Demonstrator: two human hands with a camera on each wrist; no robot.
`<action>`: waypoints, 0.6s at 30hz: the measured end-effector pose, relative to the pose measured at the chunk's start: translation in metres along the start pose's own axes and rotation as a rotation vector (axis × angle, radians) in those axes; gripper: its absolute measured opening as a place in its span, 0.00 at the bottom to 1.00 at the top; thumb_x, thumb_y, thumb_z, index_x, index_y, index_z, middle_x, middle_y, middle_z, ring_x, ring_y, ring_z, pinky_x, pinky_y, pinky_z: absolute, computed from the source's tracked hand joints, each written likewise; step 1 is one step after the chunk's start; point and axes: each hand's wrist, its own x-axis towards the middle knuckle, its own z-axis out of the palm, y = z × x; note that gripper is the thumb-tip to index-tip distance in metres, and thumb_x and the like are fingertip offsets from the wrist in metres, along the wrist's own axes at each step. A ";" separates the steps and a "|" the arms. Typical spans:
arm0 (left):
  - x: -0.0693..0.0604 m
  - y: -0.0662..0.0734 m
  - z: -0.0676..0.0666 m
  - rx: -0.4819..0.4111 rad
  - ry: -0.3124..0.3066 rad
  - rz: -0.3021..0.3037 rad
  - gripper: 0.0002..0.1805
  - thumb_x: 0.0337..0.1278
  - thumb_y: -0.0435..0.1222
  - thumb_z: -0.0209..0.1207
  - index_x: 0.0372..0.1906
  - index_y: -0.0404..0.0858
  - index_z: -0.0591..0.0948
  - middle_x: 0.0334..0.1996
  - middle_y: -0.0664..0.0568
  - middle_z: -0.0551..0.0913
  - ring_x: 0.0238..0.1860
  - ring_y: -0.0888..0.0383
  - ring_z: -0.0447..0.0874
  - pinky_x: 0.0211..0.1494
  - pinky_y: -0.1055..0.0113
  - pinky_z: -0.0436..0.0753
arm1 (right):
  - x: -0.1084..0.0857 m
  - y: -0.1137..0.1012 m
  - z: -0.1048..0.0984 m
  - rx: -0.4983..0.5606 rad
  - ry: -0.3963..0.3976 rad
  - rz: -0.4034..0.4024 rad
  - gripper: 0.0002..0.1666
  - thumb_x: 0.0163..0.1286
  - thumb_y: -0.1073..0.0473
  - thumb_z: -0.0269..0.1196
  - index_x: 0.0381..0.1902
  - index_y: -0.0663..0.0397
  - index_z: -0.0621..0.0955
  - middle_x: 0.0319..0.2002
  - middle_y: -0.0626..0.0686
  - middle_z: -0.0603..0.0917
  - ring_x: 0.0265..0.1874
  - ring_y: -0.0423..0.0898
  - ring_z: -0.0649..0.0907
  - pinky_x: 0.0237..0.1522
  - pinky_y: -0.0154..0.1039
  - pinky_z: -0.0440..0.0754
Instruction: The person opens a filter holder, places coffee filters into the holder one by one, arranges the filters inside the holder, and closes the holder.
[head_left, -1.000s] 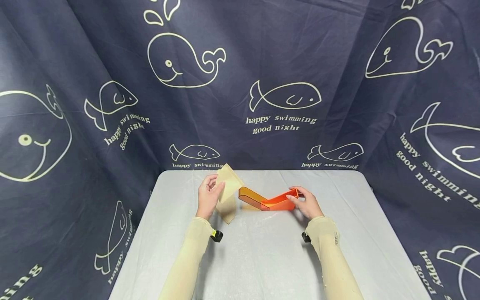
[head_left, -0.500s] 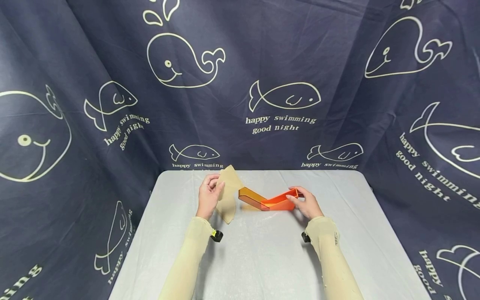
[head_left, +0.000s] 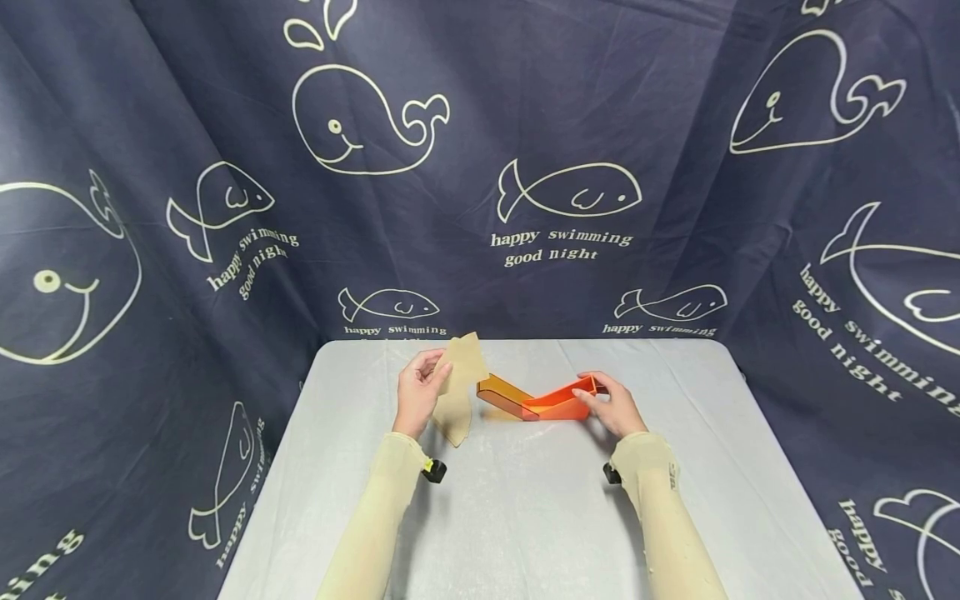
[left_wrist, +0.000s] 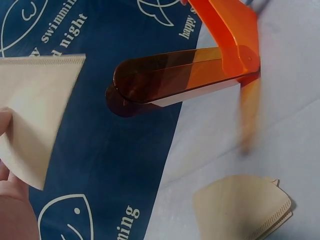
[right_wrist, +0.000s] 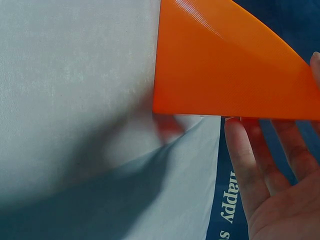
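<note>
Raised above the table, a tan paper coffee filter (head_left: 467, 360) is pinched between the thumb and fingers of my left hand (head_left: 417, 395). Its crimped seam runs along the top edge in the left wrist view. Below it, a small stack of coffee filters (left_wrist: 235, 207) lies on the table. My right hand (head_left: 617, 407) holds the far right end of an orange filter case (head_left: 561, 407), thumb on the near side and fingers behind. The case's see-through amber lid (head_left: 501, 395) is swung open to the left, its tip close to the held filter but apart in the left wrist view.
A white-covered table (head_left: 525, 517) lies under both hands. Behind and at the sides hangs a dark blue curtain (head_left: 465, 117) with whale and fish drawings, close to the table's back edge.
The held filter has turned in my left fingers, its top corner shifting to the right. The right hand, the case and the stack stay where they were.
</note>
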 end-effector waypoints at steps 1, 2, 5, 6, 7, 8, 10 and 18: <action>0.000 0.000 0.001 0.001 0.002 -0.004 0.14 0.62 0.26 0.67 0.51 0.27 0.84 0.45 0.31 0.87 0.40 0.67 0.86 0.47 0.77 0.84 | 0.000 0.000 0.000 0.000 0.000 0.000 0.27 0.72 0.50 0.69 0.65 0.52 0.80 0.55 0.60 0.86 0.59 0.61 0.80 0.66 0.61 0.74; 0.000 0.000 0.001 0.003 0.003 -0.009 0.14 0.62 0.26 0.67 0.52 0.27 0.84 0.45 0.31 0.87 0.40 0.67 0.86 0.47 0.78 0.84 | 0.000 0.000 0.000 0.000 0.000 0.000 0.27 0.72 0.50 0.69 0.65 0.52 0.80 0.55 0.60 0.86 0.59 0.61 0.81 0.66 0.61 0.73; 0.001 0.001 0.002 0.008 0.004 -0.021 0.13 0.63 0.25 0.67 0.52 0.26 0.85 0.45 0.30 0.87 0.40 0.68 0.87 0.47 0.79 0.83 | 0.000 0.001 0.000 -0.002 -0.001 0.000 0.27 0.72 0.50 0.68 0.65 0.53 0.79 0.56 0.60 0.86 0.59 0.61 0.80 0.66 0.62 0.73; 0.001 0.002 0.003 0.013 0.003 -0.023 0.13 0.64 0.25 0.66 0.52 0.26 0.84 0.45 0.29 0.87 0.40 0.68 0.87 0.48 0.79 0.83 | 0.000 0.001 0.000 -0.003 0.000 0.000 0.27 0.72 0.50 0.69 0.65 0.53 0.80 0.56 0.60 0.86 0.59 0.61 0.80 0.66 0.62 0.73; 0.001 0.003 0.003 0.017 0.002 -0.021 0.13 0.64 0.24 0.65 0.52 0.25 0.84 0.45 0.28 0.87 0.40 0.68 0.87 0.48 0.79 0.83 | 0.000 0.002 0.000 -0.005 0.000 0.000 0.27 0.72 0.50 0.69 0.65 0.52 0.80 0.56 0.60 0.86 0.59 0.61 0.80 0.66 0.62 0.73; 0.000 0.005 0.004 0.025 0.000 -0.020 0.13 0.64 0.24 0.65 0.52 0.25 0.84 0.45 0.28 0.87 0.40 0.68 0.86 0.49 0.80 0.83 | 0.000 0.002 0.000 -0.006 -0.001 -0.001 0.27 0.72 0.50 0.69 0.65 0.52 0.80 0.56 0.60 0.86 0.59 0.61 0.80 0.66 0.62 0.74; -0.001 0.012 0.005 0.040 -0.003 -0.011 0.12 0.64 0.23 0.65 0.51 0.24 0.84 0.45 0.27 0.87 0.40 0.67 0.86 0.49 0.80 0.83 | 0.000 0.002 0.000 -0.010 -0.001 -0.001 0.27 0.73 0.49 0.68 0.65 0.51 0.80 0.55 0.59 0.86 0.59 0.61 0.80 0.65 0.61 0.74; -0.006 0.030 0.010 0.077 -0.007 0.027 0.11 0.64 0.23 0.65 0.49 0.23 0.84 0.42 0.30 0.88 0.39 0.64 0.87 0.46 0.78 0.83 | 0.000 0.002 0.000 -0.014 0.001 -0.001 0.27 0.73 0.49 0.68 0.65 0.50 0.80 0.55 0.58 0.86 0.59 0.60 0.81 0.64 0.60 0.75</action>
